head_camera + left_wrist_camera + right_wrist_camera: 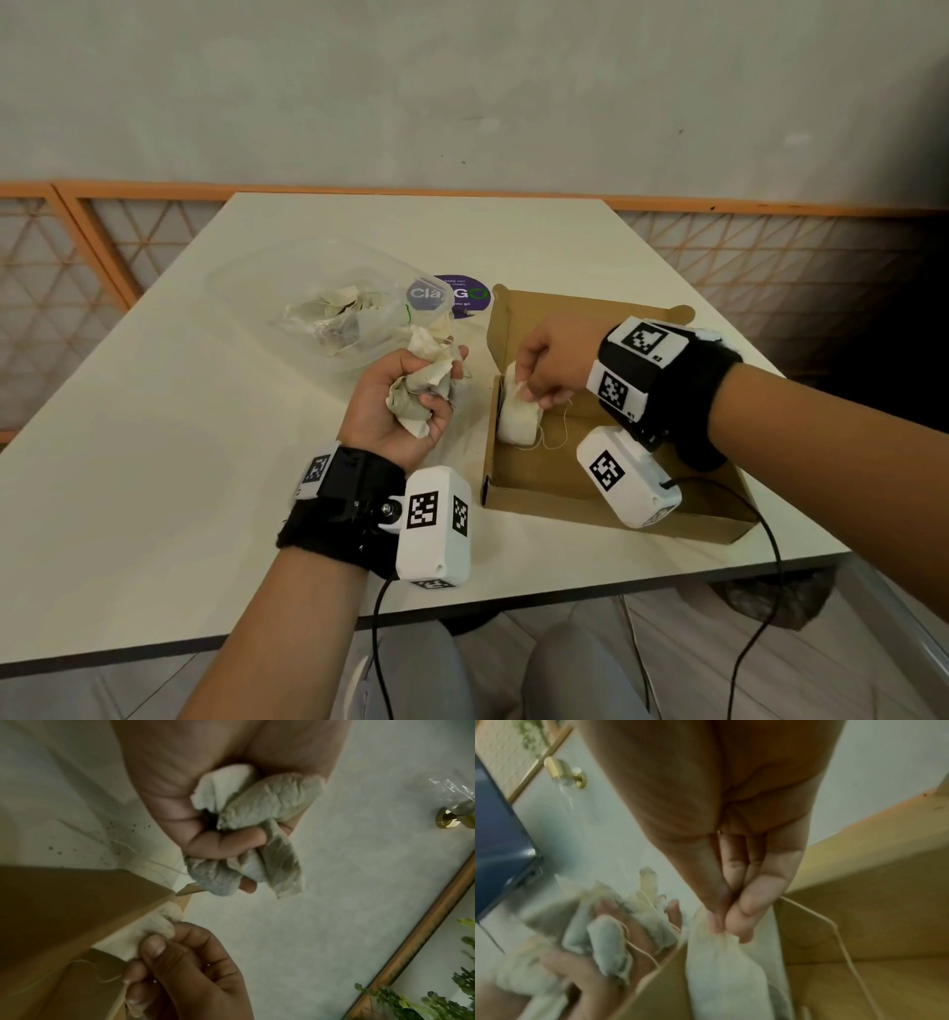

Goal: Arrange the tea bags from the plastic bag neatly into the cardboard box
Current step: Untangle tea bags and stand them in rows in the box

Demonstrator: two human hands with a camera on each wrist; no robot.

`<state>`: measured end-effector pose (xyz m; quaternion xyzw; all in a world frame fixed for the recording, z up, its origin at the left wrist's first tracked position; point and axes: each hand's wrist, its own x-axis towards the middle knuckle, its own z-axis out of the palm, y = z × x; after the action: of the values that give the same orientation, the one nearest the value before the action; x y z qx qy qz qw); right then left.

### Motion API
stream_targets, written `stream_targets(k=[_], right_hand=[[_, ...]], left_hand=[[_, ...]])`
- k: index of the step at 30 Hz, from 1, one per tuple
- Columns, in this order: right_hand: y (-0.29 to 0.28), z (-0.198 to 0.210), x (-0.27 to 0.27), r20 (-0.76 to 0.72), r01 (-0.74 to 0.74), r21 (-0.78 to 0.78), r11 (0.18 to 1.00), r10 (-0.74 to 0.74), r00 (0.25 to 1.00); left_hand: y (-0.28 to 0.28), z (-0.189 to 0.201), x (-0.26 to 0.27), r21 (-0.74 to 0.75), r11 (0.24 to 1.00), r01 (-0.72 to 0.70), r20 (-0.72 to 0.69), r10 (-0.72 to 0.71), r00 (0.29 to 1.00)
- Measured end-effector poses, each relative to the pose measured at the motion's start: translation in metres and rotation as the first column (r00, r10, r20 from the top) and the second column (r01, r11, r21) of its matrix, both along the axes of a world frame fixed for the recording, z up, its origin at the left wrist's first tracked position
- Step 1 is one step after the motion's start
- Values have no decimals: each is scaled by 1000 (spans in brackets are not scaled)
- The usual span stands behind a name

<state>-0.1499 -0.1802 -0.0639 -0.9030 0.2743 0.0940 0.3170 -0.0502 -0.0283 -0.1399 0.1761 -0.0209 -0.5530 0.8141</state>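
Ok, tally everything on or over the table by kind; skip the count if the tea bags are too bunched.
Cardboard box: 1
Plastic bag: 1
Purple sticker: 1
Hands: 2, left hand, right hand
Tea bags: too bunched to count
Total, tea bags aside: 5

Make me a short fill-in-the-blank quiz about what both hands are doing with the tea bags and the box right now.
1. The left hand holds a crumpled bunch of tea bags above the ____.
2. The right hand pinches one tea bag inside the ____ box.
3. That tea bag sits against the box's ____ wall, as the person sees it.
4. The plastic bag, with tea bags inside, lies to the ____ of the box.

Missing words: table; cardboard; left; left
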Motion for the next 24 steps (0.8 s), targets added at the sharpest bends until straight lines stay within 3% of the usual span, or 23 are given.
stream_targets(k=[4, 11, 14, 15, 21, 24], right_hand=[[1, 4, 2, -45, -16, 48, 999, 19, 999], [7, -2, 6, -40, 65, -67, 996, -68, 997], [11, 2, -1, -109, -35, -327, 944, -1, 994], [10, 5, -5, -100, -18, -347, 938, -18, 995], [-10, 0, -32, -193, 144, -15, 989, -145, 971], [-7, -11, -32, -205, 155, 53, 987, -141, 969]], left_hand=[[-1, 0, 0, 19, 1000, 4, 16, -4, 1000], [-3, -2, -1, 4, 1000, 4, 30, -4, 1000], [-5, -4, 0, 17, 1000, 13, 45, -13, 999], [-5, -5, 0, 25, 1000, 14, 53, -15, 998], [-5, -4, 0, 44, 999, 32, 69, -35, 997], [-6, -4, -2, 35, 999, 36, 89, -39, 995]])
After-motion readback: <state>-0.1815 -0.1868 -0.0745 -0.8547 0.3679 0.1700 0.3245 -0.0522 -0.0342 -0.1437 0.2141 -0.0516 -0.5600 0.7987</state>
